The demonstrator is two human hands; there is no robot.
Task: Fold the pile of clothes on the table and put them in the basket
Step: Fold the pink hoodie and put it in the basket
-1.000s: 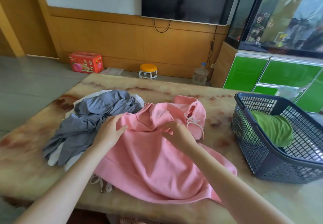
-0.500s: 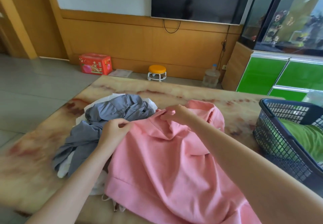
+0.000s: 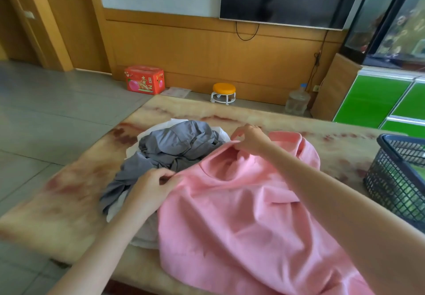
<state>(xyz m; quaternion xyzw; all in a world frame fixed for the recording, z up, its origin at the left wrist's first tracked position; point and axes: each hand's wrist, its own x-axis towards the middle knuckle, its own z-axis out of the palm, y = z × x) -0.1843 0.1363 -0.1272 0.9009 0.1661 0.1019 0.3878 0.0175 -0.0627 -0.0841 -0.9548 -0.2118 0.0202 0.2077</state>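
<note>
Both hands are pinching the pink hoodie's top edge: left hand (image 3: 151, 185), right hand (image 3: 249, 138). I'm judging the pink hoodie (image 3: 241, 202), lying on the table (image 3: 69, 193), needs even tension before folding.

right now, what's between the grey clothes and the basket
In the head view, the pink garment lies between the grey clothes and the basket, the right hand pinching its top edge; beyond it, a strip of bare table.
</note>
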